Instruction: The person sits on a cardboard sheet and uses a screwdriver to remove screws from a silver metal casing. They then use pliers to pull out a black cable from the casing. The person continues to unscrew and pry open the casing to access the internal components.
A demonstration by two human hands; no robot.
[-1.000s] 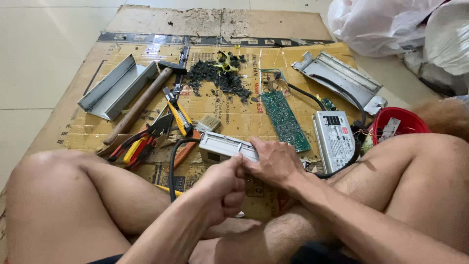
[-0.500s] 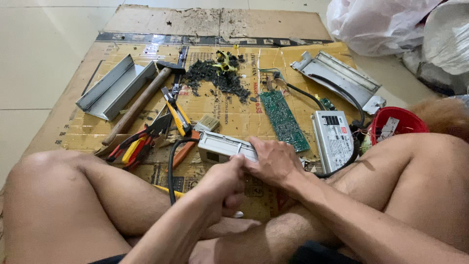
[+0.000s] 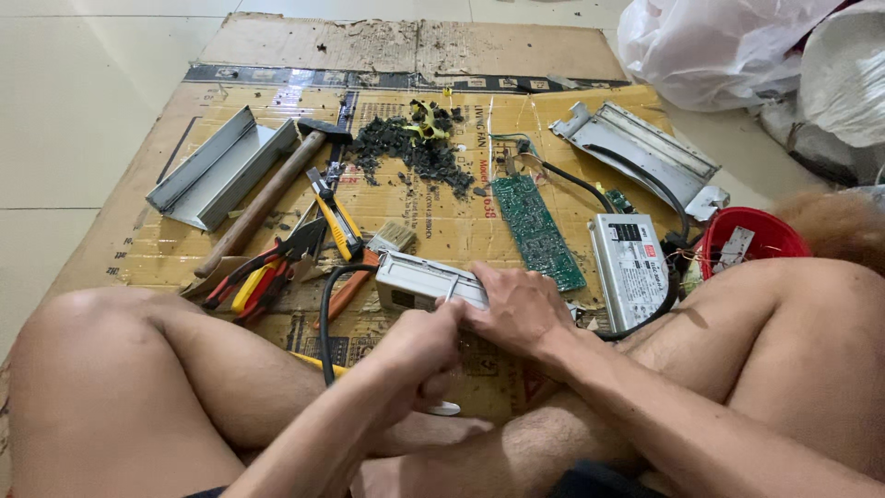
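Observation:
I sit cross-legged on flattened cardboard (image 3: 230,231). My right hand (image 3: 518,309) grips the near end of a long silver metal box (image 3: 419,279) and holds it down on the cardboard. My left hand (image 3: 419,349) is closed in a fist against the box's near edge, apparently around a thin tool whose pale tip (image 3: 442,408) shows below the fist. A black cable (image 3: 326,314) curves from the box toward my left knee.
A hammer (image 3: 267,195), red-handled pliers (image 3: 251,277), a yellow utility knife (image 3: 337,221) and grey metal channels (image 3: 217,166) lie at left. A pile of black debris (image 3: 406,148), a green circuit board (image 3: 536,231), a silver power supply (image 3: 632,267), a red bowl (image 3: 751,238) and plastic bags (image 3: 719,46) lie beyond.
Both hands stay on the silver box. The left fist has shifted slightly against the box's near edge; nothing else has moved.

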